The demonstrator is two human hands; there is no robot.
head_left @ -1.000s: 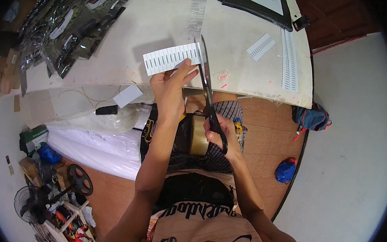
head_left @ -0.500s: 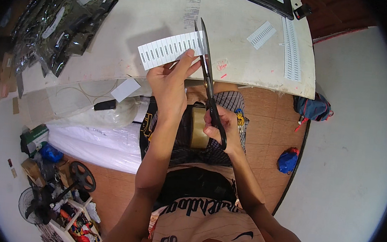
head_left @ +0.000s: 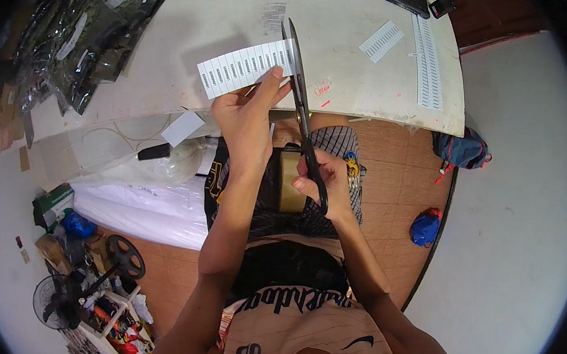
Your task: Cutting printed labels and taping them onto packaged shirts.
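A white strip of printed labels [head_left: 238, 70] is pinched between the thumb and fingers of my left hand [head_left: 248, 118], held up over the table's near edge. My right hand [head_left: 326, 184] grips the black handles of a pair of scissors [head_left: 303, 102]. Its long blades point away from me and straddle the right end of the strip, tips close together. Part of my right hand's grip is hidden behind the handles. On my lap, just left of that hand, sits a roll of brown tape [head_left: 289, 184].
On the white table [head_left: 344, 82] lie a small label sheet [head_left: 381, 41], a longer one [head_left: 427, 68] and a dark frame at the far edge. Plastic-wrapped dark garments [head_left: 88, 35] pile up at left. Below the edge are a phone [head_left: 154, 152] and a white card [head_left: 183, 128].
The scissor blades have drawn slightly closer together at the strip's right end. Both hands keep their holds, and the whole view has shifted a little.
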